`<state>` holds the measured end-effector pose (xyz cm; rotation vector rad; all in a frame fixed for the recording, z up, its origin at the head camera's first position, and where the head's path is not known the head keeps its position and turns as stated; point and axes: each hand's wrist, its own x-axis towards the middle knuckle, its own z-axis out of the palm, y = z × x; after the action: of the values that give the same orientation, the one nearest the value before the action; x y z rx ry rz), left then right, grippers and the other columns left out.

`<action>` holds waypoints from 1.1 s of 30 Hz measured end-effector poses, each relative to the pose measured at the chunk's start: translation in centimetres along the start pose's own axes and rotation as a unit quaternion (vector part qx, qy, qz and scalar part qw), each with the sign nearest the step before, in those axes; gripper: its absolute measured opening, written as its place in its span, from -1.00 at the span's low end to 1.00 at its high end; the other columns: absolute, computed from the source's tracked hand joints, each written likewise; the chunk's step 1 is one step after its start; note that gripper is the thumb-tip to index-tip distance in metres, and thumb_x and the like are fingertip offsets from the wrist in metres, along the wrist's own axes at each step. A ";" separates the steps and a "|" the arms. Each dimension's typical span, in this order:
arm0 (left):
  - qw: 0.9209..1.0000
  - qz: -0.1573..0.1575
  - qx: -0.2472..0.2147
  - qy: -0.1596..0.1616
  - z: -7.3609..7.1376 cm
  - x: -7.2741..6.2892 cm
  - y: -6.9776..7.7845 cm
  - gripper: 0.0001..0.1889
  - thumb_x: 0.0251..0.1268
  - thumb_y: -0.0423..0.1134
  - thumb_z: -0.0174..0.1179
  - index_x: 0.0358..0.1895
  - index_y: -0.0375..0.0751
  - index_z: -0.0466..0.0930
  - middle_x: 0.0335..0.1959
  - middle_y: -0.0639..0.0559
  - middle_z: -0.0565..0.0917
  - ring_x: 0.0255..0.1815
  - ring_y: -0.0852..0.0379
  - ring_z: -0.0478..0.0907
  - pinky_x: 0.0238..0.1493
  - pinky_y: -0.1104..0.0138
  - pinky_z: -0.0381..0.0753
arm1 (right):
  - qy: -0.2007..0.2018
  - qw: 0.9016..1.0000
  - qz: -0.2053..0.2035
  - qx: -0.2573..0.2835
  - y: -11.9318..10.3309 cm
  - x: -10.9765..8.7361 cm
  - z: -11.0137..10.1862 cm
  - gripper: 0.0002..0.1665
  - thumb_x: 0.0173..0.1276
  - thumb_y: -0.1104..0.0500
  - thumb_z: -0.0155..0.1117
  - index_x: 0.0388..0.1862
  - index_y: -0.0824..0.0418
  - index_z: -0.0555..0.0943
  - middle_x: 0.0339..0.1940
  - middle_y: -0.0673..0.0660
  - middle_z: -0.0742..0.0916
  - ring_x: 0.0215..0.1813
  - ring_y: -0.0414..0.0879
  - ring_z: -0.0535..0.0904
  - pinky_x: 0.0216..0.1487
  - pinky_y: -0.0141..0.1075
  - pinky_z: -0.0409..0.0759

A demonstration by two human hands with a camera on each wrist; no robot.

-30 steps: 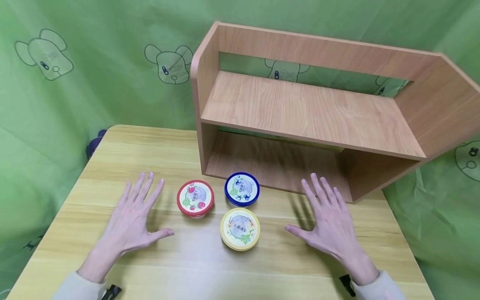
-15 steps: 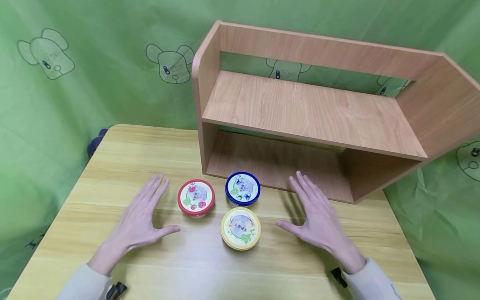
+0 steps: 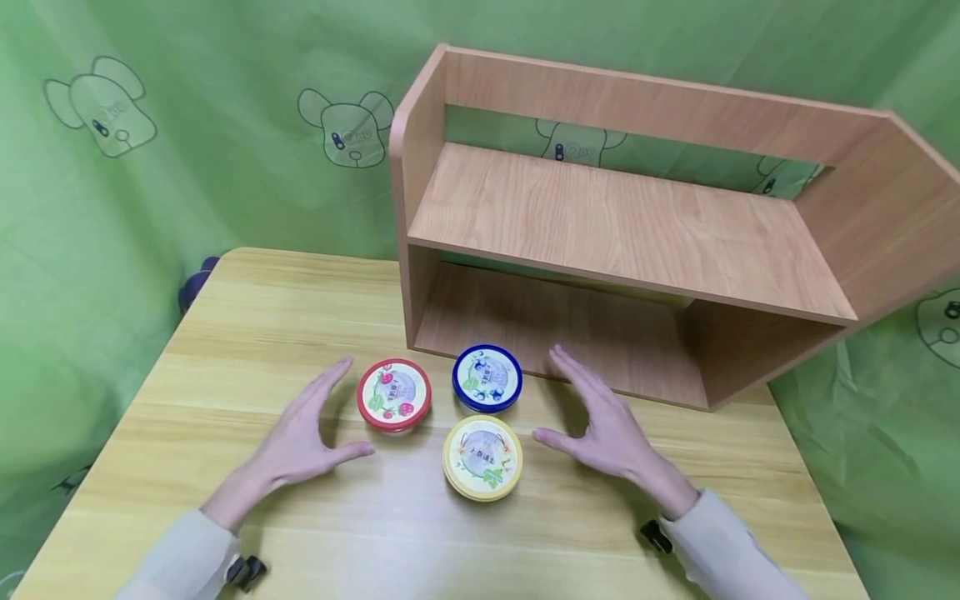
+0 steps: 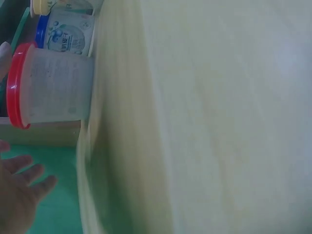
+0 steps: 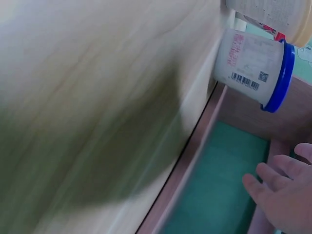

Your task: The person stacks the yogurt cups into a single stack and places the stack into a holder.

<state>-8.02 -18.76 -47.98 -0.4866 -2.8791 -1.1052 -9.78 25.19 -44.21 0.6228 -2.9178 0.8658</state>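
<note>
Three lidded plastic tubs stand on the table in the head view. The red-lidded tub (image 3: 393, 395) has berries printed on top, and my left hand (image 3: 303, 437) is just left of it, thumb spread from the fingers. To its right is the blue-lidded tub (image 3: 487, 379), close to the shelf's front edge. Nearer to me sits the yellow-lidded tub (image 3: 482, 458). My right hand (image 3: 603, 425) is to the right of the blue and yellow tubs, thumb apart from the fingers. Neither hand touches a tub. Clear walls of the red-lidded tub (image 4: 56, 87) show in the left wrist view.
A two-level wooden shelf (image 3: 622, 225) stands at the back right of the wooden table (image 3: 360, 542). Behind it hangs a green curtain (image 3: 225, 167) with printed bear heads. Something dark purple (image 3: 193, 287) shows past the table's back left corner.
Both hands have moved inward toward the tubs, the left one rightward and the right one leftward. Their fingers are less spread than before. The tubs stay in place.
</note>
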 end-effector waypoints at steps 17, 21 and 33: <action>0.992 0.018 -0.122 -0.011 2.0 1.4 -0.2 0.26 -0.06 0.06 0.69 0.69 -0.17 0.08 0.60 -0.25 0.40 0.48 -0.36 0.51 0.51 -0.36 0.37 | -0.039 0.993 -0.031 0.104 0.6 3.8 2.5 0.25 0.18 -0.12 0.67 0.72 0.06 0.18 0.63 0.26 0.47 0.61 0.23 0.42 0.58 0.22 0.42; 0.990 0.011 -0.138 -0.013 2.2 1.6 -0.2 0.25 -0.08 0.03 0.71 0.67 -0.17 0.11 0.58 -0.25 0.43 0.48 -0.35 0.51 0.52 -0.32 0.40 | -0.051 0.992 -0.021 0.117 0.7 4.3 2.8 0.25 0.16 -0.10 0.69 0.72 0.04 0.19 0.64 0.22 0.46 0.62 0.21 0.41 0.63 0.20 0.37; 0.984 -0.001 -0.176 -0.015 2.5 2.1 -0.1 0.16 -0.09 -0.04 0.72 0.61 -0.16 0.20 0.48 -0.21 0.53 0.45 -0.29 0.54 0.46 -0.25 0.53 | -0.085 0.987 0.002 0.135 0.4 5.3 3.6 0.27 0.15 -0.10 0.70 0.72 0.04 0.18 0.68 0.16 0.41 0.66 0.20 0.35 0.68 0.25 0.24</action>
<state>-9.79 -16.55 -49.65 -0.5102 -2.7117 -1.6308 -14.51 21.63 -46.68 0.7407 -2.9732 1.2827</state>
